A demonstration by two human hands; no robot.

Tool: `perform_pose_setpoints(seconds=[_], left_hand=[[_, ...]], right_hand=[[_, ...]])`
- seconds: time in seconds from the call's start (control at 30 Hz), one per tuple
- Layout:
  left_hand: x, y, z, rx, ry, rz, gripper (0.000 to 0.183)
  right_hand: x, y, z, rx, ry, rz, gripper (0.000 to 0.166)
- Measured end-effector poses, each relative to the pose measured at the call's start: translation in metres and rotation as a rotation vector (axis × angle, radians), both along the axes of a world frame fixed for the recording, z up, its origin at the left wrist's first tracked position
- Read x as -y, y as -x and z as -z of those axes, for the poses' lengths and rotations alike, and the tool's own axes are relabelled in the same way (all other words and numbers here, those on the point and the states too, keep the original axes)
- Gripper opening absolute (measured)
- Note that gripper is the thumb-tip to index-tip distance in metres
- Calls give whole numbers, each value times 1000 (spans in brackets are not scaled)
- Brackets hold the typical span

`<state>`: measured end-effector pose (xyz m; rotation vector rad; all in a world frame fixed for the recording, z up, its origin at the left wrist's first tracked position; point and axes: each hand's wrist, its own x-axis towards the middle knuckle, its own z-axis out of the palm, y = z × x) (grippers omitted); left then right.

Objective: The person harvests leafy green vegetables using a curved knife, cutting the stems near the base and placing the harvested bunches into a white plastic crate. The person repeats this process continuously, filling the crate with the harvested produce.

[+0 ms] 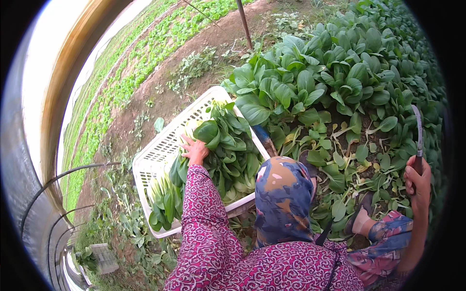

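My left hand (196,149) reaches into a white plastic crate (160,140), fingers spread, resting on harvested pak choi. Leafy heads (227,140) lie to its right, and another bunch (165,203) fills the crate's near left end. Pale stems show beneath the leaves. At the far right, my right hand (418,178) grips the dark handle of a small sickle (419,131), its curved blade pointing up. The hand is raised beside the growing pak choi (358,78), apart from the crate.
Loose and yellowing leaves (338,211) litter the soil around my feet. A blue-ended tool (263,134) lies partly hidden beside the crate. A thin metal post (244,23) stands beyond it. Curved greenhouse framing (62,83) runs along the left; another crate (105,258) is at lower left.
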<state>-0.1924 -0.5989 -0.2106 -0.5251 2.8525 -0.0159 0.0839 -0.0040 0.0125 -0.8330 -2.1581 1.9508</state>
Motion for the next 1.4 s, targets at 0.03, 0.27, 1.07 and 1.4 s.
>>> perform_pose_setpoints(seconds=[0.03,0.27,1.07,1.4], left_hand=[[2,6,-3,21,-1,6,61],[25,37,-67,-185,24,40,72],[-395,-183,152,851,-165,1358,28],[-455,-176,164,1224,304,1729,25]], right_hand=[[2,-1,-6,-13,23,-12,21],[-27,-41,-56,-182,-136,64,16],[13,-384,282,1150,-75,-262,26],[-30,-149,339,849,-346,-1274,25]])
